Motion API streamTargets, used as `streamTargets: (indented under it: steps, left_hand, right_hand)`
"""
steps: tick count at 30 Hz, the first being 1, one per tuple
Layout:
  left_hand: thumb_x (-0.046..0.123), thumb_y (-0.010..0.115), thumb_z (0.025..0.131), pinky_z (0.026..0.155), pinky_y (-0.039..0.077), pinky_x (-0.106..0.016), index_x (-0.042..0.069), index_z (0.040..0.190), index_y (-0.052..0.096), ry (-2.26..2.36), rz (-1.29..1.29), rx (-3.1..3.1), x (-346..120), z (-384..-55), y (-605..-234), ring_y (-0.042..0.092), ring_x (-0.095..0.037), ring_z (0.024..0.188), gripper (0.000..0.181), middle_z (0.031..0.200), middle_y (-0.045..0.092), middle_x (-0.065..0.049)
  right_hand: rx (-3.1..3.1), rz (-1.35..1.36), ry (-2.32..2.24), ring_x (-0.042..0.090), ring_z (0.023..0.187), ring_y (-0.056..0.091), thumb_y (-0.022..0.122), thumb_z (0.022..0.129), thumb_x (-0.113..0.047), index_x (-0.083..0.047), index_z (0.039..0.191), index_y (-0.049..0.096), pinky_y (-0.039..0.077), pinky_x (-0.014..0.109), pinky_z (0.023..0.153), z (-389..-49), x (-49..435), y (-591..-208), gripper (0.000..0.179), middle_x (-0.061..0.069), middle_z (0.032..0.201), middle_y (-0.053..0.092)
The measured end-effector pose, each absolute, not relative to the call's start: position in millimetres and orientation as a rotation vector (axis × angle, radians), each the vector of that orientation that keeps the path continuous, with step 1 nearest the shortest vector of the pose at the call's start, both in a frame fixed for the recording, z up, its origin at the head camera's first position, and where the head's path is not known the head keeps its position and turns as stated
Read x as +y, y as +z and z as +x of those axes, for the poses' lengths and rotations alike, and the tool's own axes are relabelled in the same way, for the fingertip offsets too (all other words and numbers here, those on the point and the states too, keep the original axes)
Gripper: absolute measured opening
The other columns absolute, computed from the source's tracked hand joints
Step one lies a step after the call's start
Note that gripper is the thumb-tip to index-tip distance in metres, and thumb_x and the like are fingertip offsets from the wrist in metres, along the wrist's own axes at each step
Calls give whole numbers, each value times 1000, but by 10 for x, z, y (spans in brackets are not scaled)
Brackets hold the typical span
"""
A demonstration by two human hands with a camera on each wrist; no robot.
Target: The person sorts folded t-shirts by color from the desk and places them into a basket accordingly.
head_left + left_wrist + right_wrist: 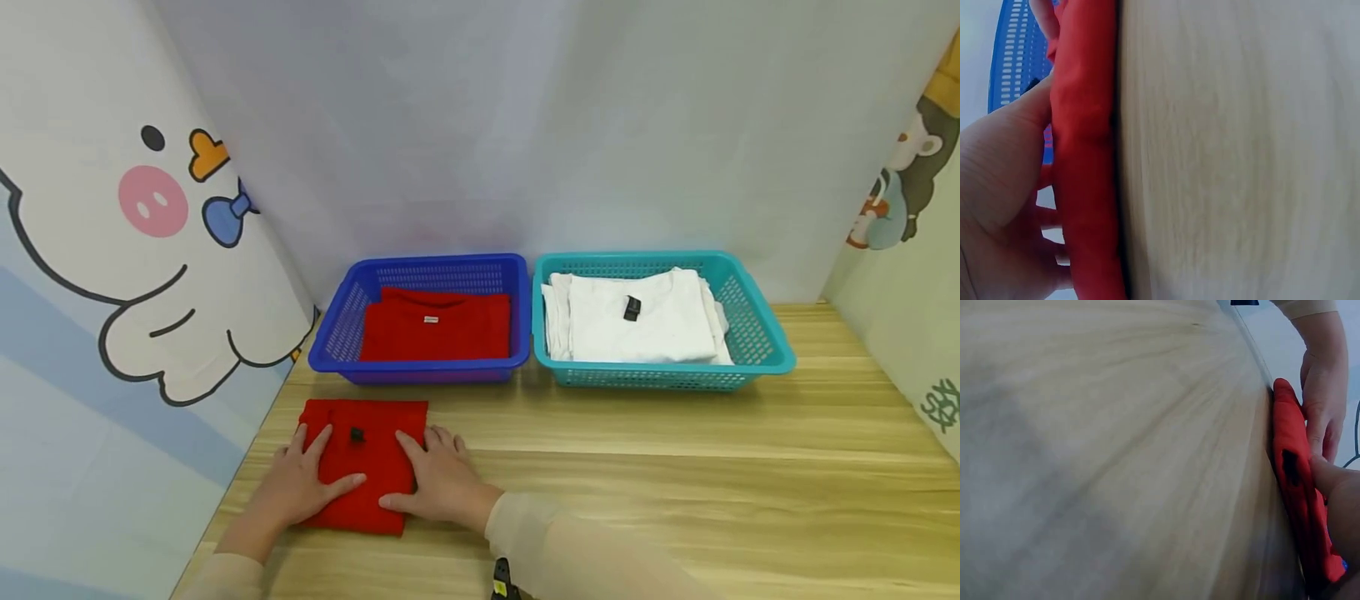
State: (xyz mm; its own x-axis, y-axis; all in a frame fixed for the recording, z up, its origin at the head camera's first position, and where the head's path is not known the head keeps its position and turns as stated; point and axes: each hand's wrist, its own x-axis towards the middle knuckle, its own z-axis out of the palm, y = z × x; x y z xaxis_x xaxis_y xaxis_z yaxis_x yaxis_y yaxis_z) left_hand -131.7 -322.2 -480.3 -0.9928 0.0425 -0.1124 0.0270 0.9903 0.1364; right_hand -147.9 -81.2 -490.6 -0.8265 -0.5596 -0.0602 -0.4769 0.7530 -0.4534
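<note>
A red shirt [356, 512], folded into a rectangle with a dark neck label, lies on the table at the front left. My left hand [298, 485] rests on its left side, fingers and thumb spread. On the right side, my right hand [442, 482] touches the shirt with its thumb and forefinger on top and the other fingers beyond the edge. In the left wrist view the near fold of the red shirt [1088, 162] runs beside the left hand [1000, 181]. The right wrist view catches the shirt's edge [1290, 434] with both hands at it.
Behind the shirt stands a blue basket [420, 367] holding folded red shirts [438, 337]. Right of it, a teal basket [652, 367] contains folded white shirts [637, 333]. A patterned curtain [90, 350] borders the wooden table [675, 467] on the left.
</note>
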Motion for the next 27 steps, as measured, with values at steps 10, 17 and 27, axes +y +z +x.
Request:
streamTargets:
  steps: [10,17,27]
  left_hand:
    - [86,30,78,90,25,-79,0,152,14,70,-48,2953,-3432,-1361,-4831,15,-69,126,115,146,13,-43]
    - [86,31,78,91,27,-77,-3,152,9,151,-70,2877,-3410,-1361,-4847,13,-66,129,118,148,11,-41]
    - [74,45,85,94,34,-71,-7,149,20,390,11,2919,-3365,-1394,-4812,29,-60,125,106,143,27,-41]
  right_hand:
    - [2874,-736,-429,39,145,-8,35,76,-87,-32,155,15,5,66,110,-1466,-892,-4990,98,18,160,-1]
    - [2824,-738,-364,35,146,-4,24,76,-89,-32,155,8,2,65,111,-1468,-884,-5025,99,14,160,3]
    - [2785,-791,-664,29,144,18,56,81,-71,-19,151,33,17,56,113,-1474,-940,-5016,90,12,154,29]
